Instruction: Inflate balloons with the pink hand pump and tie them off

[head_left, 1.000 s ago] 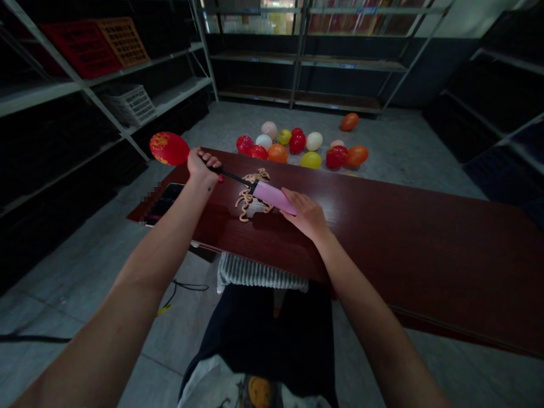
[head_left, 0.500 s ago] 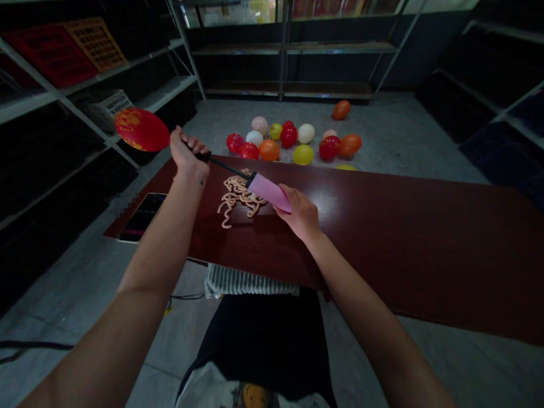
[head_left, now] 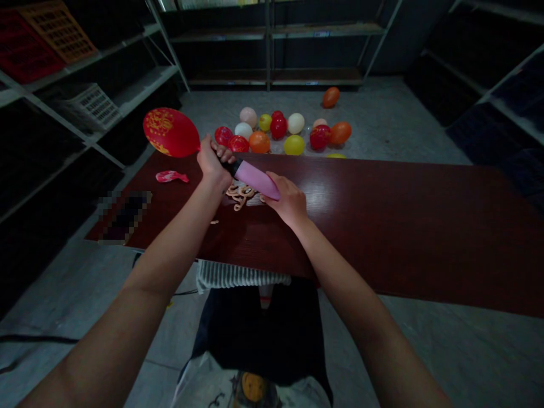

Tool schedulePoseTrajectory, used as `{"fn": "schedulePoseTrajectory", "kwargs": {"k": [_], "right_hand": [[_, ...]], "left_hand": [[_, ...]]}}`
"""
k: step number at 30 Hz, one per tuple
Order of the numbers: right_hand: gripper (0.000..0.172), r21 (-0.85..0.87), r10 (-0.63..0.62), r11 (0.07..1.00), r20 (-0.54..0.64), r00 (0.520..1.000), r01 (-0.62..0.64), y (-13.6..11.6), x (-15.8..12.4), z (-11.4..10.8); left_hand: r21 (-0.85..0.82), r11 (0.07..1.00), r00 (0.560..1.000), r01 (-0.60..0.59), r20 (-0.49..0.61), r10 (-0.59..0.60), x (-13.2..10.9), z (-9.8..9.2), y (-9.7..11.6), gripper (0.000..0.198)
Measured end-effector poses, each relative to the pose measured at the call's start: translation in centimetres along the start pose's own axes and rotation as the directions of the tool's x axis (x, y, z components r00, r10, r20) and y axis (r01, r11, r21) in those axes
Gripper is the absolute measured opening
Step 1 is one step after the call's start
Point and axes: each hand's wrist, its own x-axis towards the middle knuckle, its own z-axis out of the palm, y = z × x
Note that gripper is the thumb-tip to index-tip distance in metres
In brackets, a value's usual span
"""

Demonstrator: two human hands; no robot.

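Note:
A pink and black balloon pump (head_left: 257, 179) is held at a slant over the table between my two hands. My left hand (head_left: 213, 161) is wrapped round its black end, where the neck of a red balloon (head_left: 171, 132) with gold print meets it. That balloon is swollen and points away to the left. Around the pump's pink barrel, my right hand (head_left: 289, 198) is closed near the lower end. Beneath the pump lies a heap of beige curly strands (head_left: 240, 196), partly hidden by my left wrist. A limp pink-red balloon (head_left: 171, 177) rests on the table to the left.
The dark red table (head_left: 399, 226) stretches far to the right. A blurred flat dark object (head_left: 126, 218) lies at its left end. Behind it on the floor are several inflated balloons, one a yellow balloon (head_left: 294, 145). Metal shelves (head_left: 314, 76) with crates stand around.
The pump's black rod was drawn out and is now pushed in, with my hands closer together. The red balloon has shifted right in view, and the limp balloon has come into sight.

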Motion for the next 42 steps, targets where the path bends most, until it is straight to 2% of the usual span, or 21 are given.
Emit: {"fn": "schedulePoseTrajectory", "kwargs": {"k": [7, 14, 17, 19, 22, 28, 31, 34, 36, 39, 42], "right_hand": [[0.058, -0.052, -0.120, 0.991, 0.020, 0.993, 0.121, -0.3, -0.3, 0.2], [0.054, -0.095, -0.216, 0.970, 0.073, 0.974, 0.222, -0.7, -0.9, 0.2], [0.057, -0.071, -0.236, 0.967, 0.110, 0.966, 0.244, -1.0, -0.9, 0.3], [0.060, -0.046, -0.235, 0.969, 0.112, 0.966, 0.241, -1.0, -0.9, 0.4], [0.057, -0.019, -0.199, 0.979, 0.070, 0.977, 0.201, -0.6, -1.0, 0.5], [0.052, -0.010, -0.104, 0.995, -0.057, 0.993, 0.104, 0.2, -0.9, 0.6], [0.054, 0.014, -0.081, 0.996, -0.085, 0.993, 0.083, 0.2, -0.7, 0.7], [0.055, 0.044, -0.062, 0.997, -0.117, 0.991, 0.068, 0.1, -0.5, 0.8], [0.054, 0.056, -0.036, 0.997, -0.132, 0.991, 0.043, 0.2, -0.5, 0.8], [0.055, 0.061, 0.001, 0.998, -0.145, 0.989, 0.008, 0.3, -0.5, 0.6], [0.056, 0.064, -0.005, 0.998, -0.143, 0.990, 0.014, 0.4, -0.6, 0.7]], "left_hand": [[-0.074, 0.995, 0.995, -0.061, -0.079, 0.055, 0.4, -2.0, 5.1, 0.039], [-0.141, 0.985, 0.986, -0.098, -0.148, 0.077, 1.2, -5.1, 11.8, 0.040], [-0.125, 0.987, 0.986, -0.097, -0.145, 0.079, 1.1, -5.5, 13.8, 0.040], [-0.111, 0.988, 0.987, -0.106, -0.129, 0.091, 1.0, -5.2, 14.3, 0.041], [-0.100, 0.984, 0.983, -0.148, -0.128, 0.135, 1.1, -3.8, 13.7, 0.042], [-0.074, 0.968, 0.966, -0.241, -0.110, 0.232, 1.6, -0.2, 11.1, 0.043], [-0.063, 0.972, 0.973, -0.228, -0.034, 0.226, 1.3, 1.6, 9.3, 0.044], [-0.023, 0.987, 0.987, -0.157, 0.020, 0.158, 0.4, 3.1, 6.3, 0.046], [0.004, 0.994, 0.993, -0.107, 0.048, 0.107, -0.2, 3.6, 3.8, 0.047], [0.048, 0.998, 0.995, -0.038, 0.089, 0.034, -0.6, 3.4, 0.6, 0.048], [0.051, 0.999, 0.995, -0.014, 0.104, 0.009, -0.4, 2.4, -0.7, 0.046]]}}
